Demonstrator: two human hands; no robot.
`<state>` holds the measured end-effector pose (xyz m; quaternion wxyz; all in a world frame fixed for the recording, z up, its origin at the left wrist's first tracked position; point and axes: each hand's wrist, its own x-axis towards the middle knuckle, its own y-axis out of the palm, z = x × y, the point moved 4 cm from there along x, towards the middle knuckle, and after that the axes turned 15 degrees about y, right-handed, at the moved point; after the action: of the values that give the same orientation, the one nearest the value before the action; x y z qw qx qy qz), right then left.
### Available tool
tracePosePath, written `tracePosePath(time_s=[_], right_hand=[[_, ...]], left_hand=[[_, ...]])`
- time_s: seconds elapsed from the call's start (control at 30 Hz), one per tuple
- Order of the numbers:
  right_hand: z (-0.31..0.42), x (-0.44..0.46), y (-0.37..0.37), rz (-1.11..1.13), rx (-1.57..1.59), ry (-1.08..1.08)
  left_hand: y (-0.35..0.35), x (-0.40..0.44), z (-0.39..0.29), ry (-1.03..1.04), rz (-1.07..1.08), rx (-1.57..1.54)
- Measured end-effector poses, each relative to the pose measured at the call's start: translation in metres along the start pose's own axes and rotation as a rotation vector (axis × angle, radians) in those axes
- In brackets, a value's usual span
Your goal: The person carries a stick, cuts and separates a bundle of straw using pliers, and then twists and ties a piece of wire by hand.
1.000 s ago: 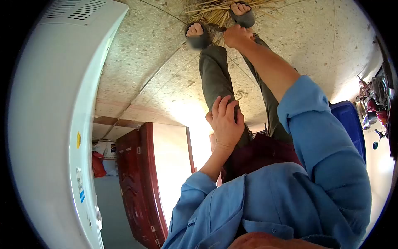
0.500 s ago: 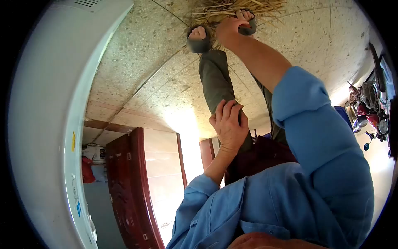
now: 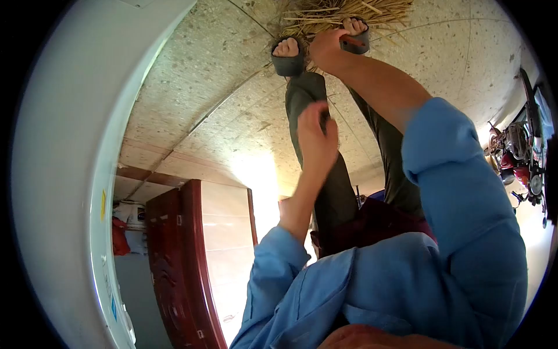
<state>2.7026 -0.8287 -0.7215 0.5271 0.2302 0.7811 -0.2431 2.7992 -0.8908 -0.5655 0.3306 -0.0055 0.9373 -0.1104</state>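
Note:
My left hand point(image 3: 317, 131) is blurred above the shin of the left trouser leg point(image 3: 304, 96), thumb and fingers apart, with nothing visible between them. Near the feet, my right hand point(image 3: 326, 47) is closed around a reddish-brown handle point(image 3: 353, 41) that sticks out on its right side. Whatever the handle belongs to is hidden. Just beyond this hand, a pile of dry straw point(image 3: 349, 10) lies on the speckled floor point(image 3: 215, 64). Dark sandals are on both feet, the left sandal point(image 3: 288, 63) beside the straw and the right sandal point(image 3: 356, 45) behind the handle.
A large white appliance point(image 3: 64, 174) fills the left side. Below the floor's edge stands a dark red door point(image 3: 174, 256), with a red bag point(image 3: 120, 237) beside it. Parked vehicles point(image 3: 514, 151) show at the far right. A bit of something blue point(image 3: 376, 196) shows behind the legs.
My left hand has lifted off the knee and moved up toward the feet. My right hand has turned, and the reddish-brown handle now shows. The view has shifted slightly.

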Motion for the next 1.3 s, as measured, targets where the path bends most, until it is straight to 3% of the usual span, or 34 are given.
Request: tracePosePath(time_s=[0.07,0.1,0.17,0.23,0.3,0.43,0.57,0.67,0.77,0.83,0.9,1.0,1.1,1.13,1.2,1.27,1.3], right_hand=[[-0.003,-0.003,-0.005,-0.039,-0.022,-0.101],[-0.001,-0.001,-0.002,-0.018,-0.061,-0.094],[0.002,0.004,0.006,0.0,-0.109,-0.093],[0.002,0.008,0.009,-0.018,-0.03,-0.066],[0.0,0.013,0.007,0.027,0.033,-0.077],[-0.009,0.017,-0.006,0.179,0.238,-0.111],[-0.005,0.027,0.003,0.336,0.286,-0.089],[-0.002,0.023,0.005,0.237,0.3,-0.106],[0.019,0.009,0.009,0.081,0.034,-0.084],[0.039,0.011,0.032,-0.038,-0.184,0.045],[0.075,0.035,0.104,-0.168,-0.743,0.007],[0.086,0.031,0.099,-0.366,-0.446,0.1],[0.081,0.031,0.085,-0.483,-0.24,0.144],[0.053,0.035,0.068,-0.207,0.116,0.033],[0.01,0.035,0.053,0.067,0.456,-0.07],[-0.012,0.031,0.051,0.159,0.495,-0.464],[-0.02,0.032,0.057,0.159,0.494,-0.464]], left_hand=[[0.028,0.034,0.035,-0.5,-0.213,-0.812],[0.038,0.048,0.041,-0.489,-0.217,-0.82],[0.074,0.059,0.053,-0.757,-0.18,-1.462],[0.088,0.071,0.064,-0.769,-0.183,-1.607],[0.095,0.083,0.066,-0.598,-0.153,-1.788],[0.104,0.091,0.066,-0.734,-0.292,-1.896],[0.119,0.101,0.047,-0.52,-0.232,-1.936],[0.131,0.114,0.041,-0.247,-0.253,-2.012],[0.131,0.111,0.042,-0.139,-0.288,-2.012],[0.124,0.106,0.043,-0.113,-0.305,-1.985],[0.119,0.102,0.045,-0.112,-0.32,-1.95],[0.114,0.097,0.053,-0.105,-0.352,-1.898],[0.119,0.1,0.068,-0.192,-0.364,-1.811],[0.124,0.099,0.074,-0.242,-0.352,-1.763],[0.133,0.096,0.084,-0.33,-0.309,-1.653],[0.141,0.091,0.085,-0.572,-0.275,-1.578],[0.135,0.086,0.071,-0.897,-0.305,-1.629]])
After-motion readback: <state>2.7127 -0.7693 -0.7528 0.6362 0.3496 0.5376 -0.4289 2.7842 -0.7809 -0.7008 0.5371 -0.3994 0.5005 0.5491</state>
